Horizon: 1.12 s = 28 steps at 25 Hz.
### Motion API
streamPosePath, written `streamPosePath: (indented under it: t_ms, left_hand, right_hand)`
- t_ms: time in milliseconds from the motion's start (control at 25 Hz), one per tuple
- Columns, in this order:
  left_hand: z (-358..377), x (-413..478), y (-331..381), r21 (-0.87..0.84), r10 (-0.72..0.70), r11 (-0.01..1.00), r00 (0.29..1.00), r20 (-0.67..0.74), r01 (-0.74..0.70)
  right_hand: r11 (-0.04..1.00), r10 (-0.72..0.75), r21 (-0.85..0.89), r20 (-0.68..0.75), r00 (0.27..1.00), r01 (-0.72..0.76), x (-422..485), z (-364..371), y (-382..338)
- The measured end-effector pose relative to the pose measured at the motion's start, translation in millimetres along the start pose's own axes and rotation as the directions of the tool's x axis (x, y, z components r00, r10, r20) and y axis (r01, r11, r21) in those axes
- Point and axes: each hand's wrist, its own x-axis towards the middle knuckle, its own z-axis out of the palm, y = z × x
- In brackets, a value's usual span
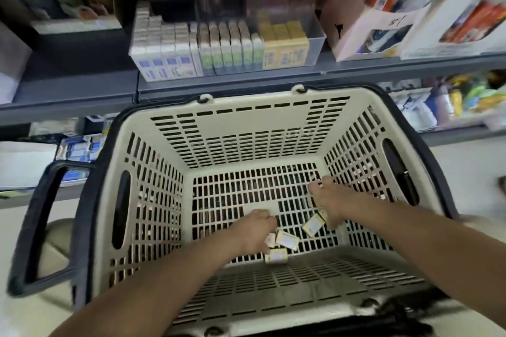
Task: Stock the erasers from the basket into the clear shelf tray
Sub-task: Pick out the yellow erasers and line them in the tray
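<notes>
Both hands are down inside the basket (246,128), over its slotted floor near the wall closest to the person. The left hand (258,228) is knuckles-up with fingers curled downward onto a small cluster of erasers (286,240). These lie touching or just beside its fingertips, on its right and towards the person. Blur hides whether any is actually gripped. The right hand (327,200) sits further in and to the right, fingers bunched. A lone eraser (313,224) lies tilted just beside it on the near side. Whether that hand pinches anything cannot be told either. The cluster lies untidily: one piece slants, and another rests roughly crosswise against the near wall. Each would probably need turning before it stands with the others. The left hand is plainly nearer the cluster, the right nearer the lone eraser. The tray (316,33) sits on the shelf (82,90) straight beyond the basket's far rim, up and ahead of both hands. It already holds upright rows, with yellow packs (284,55) at its right end. The basket pieces look yellow-edged, so that end seems their likely place. Only a few remain, so the stocking appears nearly done.
</notes>
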Motion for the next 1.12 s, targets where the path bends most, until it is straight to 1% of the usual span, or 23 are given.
streamPosePath:
  t_ms: [80,120,200,280,360,440,480,520,600,640,680,840,920,1000,1120]
  left_hand:
    - [-5,-1,-6,-0.035,-0.005,0.999,0.999,-0.033,0.004]
    - [-7,-2,-10,-0.052,-0.018,0.999,0.999,-0.051,0.015]
    - [-13,-4,-17,-0.084,-0.062,0.995,0.993,-0.098,0.054]
    - [-18,-8,-21,-0.139,-0.095,0.988,0.985,-0.145,0.075]
    - [-17,-11,-19,-0.153,-0.087,0.986,0.987,-0.131,0.067]
    - [-11,-10,-12,-0.074,-0.065,0.996,0.994,-0.089,0.059]
    - [-8,-10,-9,-0.026,-0.059,0.998,0.995,-0.078,0.057]
    - [-5,-9,-6,0.008,-0.055,0.998,0.996,-0.076,0.056]
    - [-4,-9,-3,0.018,-0.064,0.998,0.994,-0.085,0.066]
    - [-6,-9,-3,0.01,-0.08,0.997,0.993,-0.09,0.081]
    - [-9,-10,-4,0.004,-0.103,0.995,0.99,-0.097,0.104]
    - [-22,-15,-15,0.016,-0.217,0.975,0.97,-0.108,0.22]
    - [-24,-14,-14,0.003,-0.215,0.976,0.967,-0.137,0.217]
    - [-23,-11,-7,-0.064,-0.194,0.981,0.963,-0.185,0.185]
    - [-20,-5,2,-0.173,-0.201,0.971,0.956,-0.213,0.165]
  right_hand:
    - [0.999,-0.024,-0.033,-0.036,0.999,0.023,2,9,-4]
    - [0.999,-0.038,-0.021,-0.061,0.997,0.037,3,11,-7]
    - [0.997,-0.056,0.053,-0.114,0.992,0.062,6,15,-15]
    - [0.981,-0.103,0.151,-0.142,0.984,0.124,9,17,-26]
    - [0.949,-0.186,0.227,-0.152,0.971,0.218,11,20,-37]
    - [0.922,-0.234,0.278,-0.155,0.96,0.27,10,19,-42]
    - [0.919,-0.235,0.285,-0.152,0.96,0.27,10,17,-41]
    - [0.931,-0.228,0.257,-0.147,0.963,0.259,9,16,-39]
    - [0.969,-0.205,0.108,-0.15,0.967,0.222,9,14,-36]
    - [0.977,-0.192,0.064,-0.153,0.969,0.203,9,14,-36]
    - [0.979,-0.183,0.061,-0.149,0.972,0.194,9,14,-35]
    - [0.953,-0.216,0.193,-0.103,0.971,0.232,12,14,-30]
    - [0.93,-0.223,0.273,-0.11,0.968,0.246,13,13,-31]
    - [0.907,-0.224,0.327,-0.159,0.961,0.266,14,12,-36]
    - [0.905,-0.223,0.322,-0.199,0.954,0.279,15,7,-35]
